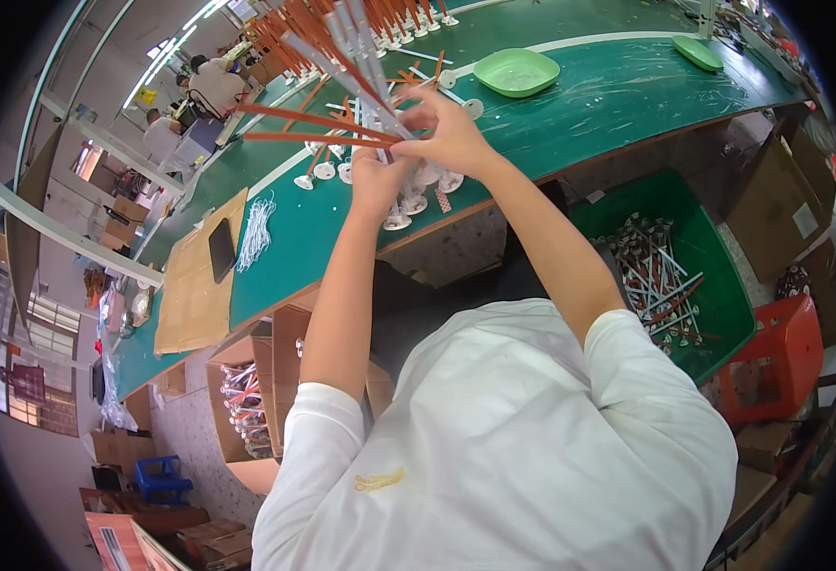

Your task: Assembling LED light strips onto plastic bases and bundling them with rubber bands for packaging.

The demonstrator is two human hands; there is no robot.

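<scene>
My left hand is closed around a bundle of thin brown and pale grey sticks, held up over the near edge of the green table. White round bases sit at the lower ends, below my hands. Against the bundle's right side is my right hand, its fingers bent around some sticks just above the left hand. Two brown sticks slant out to the left from between the hands. Several more sticks with white disc ends lie on the table behind and beside the bundle.
A light green tray stands beyond my right hand. On the left, a phone and white strings lie by a cardboard sheet. A dark green bin of sticks and a red stool are at right; a carton is below left.
</scene>
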